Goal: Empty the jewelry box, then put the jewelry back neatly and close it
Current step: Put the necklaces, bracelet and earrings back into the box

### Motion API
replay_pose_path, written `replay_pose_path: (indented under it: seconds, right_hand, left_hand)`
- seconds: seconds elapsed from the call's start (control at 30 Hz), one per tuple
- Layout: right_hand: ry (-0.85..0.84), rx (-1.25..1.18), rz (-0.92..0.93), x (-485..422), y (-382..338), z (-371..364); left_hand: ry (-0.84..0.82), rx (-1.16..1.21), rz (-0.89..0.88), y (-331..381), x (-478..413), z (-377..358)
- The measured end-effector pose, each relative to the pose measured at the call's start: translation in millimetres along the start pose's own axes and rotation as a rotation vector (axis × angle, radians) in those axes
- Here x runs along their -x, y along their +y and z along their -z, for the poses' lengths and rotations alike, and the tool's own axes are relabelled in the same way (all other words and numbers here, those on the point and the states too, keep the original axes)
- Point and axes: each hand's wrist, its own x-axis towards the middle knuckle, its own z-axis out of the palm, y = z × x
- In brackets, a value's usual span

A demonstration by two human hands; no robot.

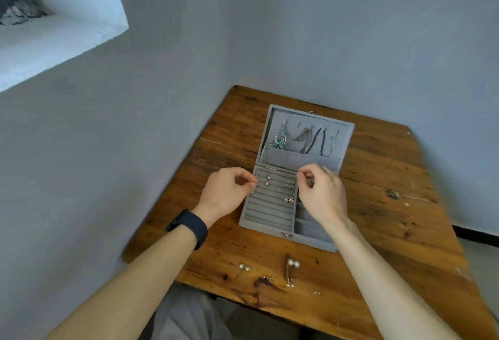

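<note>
The jewelry box [270, 227] lies open mid-worktop [391, 231], earrings [289, 200] in its slots and loose pieces [293, 263] near the front edge, while the left hand [229, 191] and right hand [322, 196] hover over it with fingers pinched, on what I cannot tell, so the transfer seems half done and needs delicate pinches next.

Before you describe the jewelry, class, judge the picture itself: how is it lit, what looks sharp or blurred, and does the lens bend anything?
Head view: soft, even light, no glare or hard shadows; the window recess is brightest; the jewelry box and pearl earrings are fairly sharp; the table is smeared along its left edge; the wide lens splays the left forearm and right forearm outward.
</note>
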Motion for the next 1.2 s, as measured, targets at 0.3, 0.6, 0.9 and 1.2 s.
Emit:
replay_pose_path:
  seconds: [0.3,0.6,0.9,1.2]
  right_hand:
    - [-0.035,0.152,-0.134,46.1,58.4,15.6]
    - [-0.047,0.128,-0.155,54.0,64.7,9.6]
    - [-0.018,0.141,-0.121,56.9,69.1,4.4]
    - [-0.034,0.138,-0.137,57.1,70.8,2.8]
  left_hand:
    - [-0.003,-0.290,-0.049,18.9,-33.5,-27.3]
    - [0.021,-0.357,0.053,25.6,-47.6,-42.1]
    - [0.041,-0.466,0.086,33.1,-49.9,-49.3]
    - [0.126,-0.436,0.100,27.8,-53.1,-51.8]
